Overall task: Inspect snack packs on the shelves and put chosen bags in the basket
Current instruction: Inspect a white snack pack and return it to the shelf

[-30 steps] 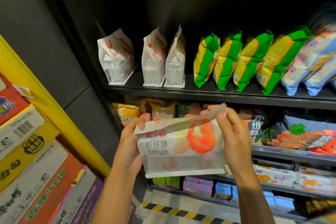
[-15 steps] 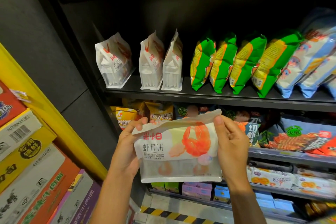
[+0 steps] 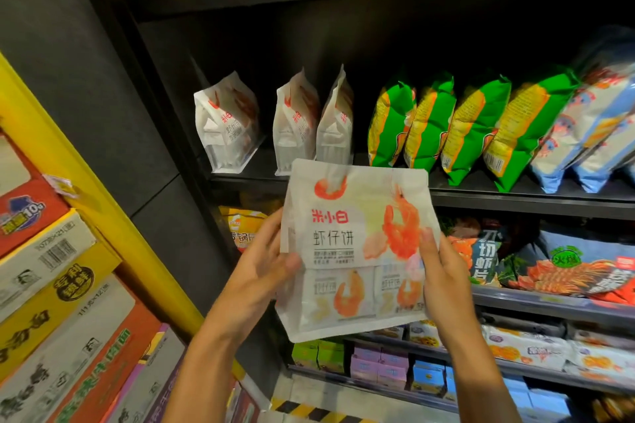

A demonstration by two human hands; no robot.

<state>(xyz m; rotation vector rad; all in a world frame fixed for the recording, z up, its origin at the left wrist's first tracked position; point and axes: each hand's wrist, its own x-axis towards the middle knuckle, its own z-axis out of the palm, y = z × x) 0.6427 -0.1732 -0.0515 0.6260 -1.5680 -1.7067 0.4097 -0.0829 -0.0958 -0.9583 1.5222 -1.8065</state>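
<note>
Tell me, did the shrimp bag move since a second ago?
Yes. The shrimp bag tipped up to face the camera; its top edge now overlaps the shelf holding the green bags, where earlier it sat below that shelf.

The white bag held at the centre reads 米小白 in red, with 虾仔饼 in grey below it. At three o'clock, a dark bag carries 刀切虾片, and a green badge beside it reads 火爆. At nine o'clock, a red carton shows 10g.
</note>
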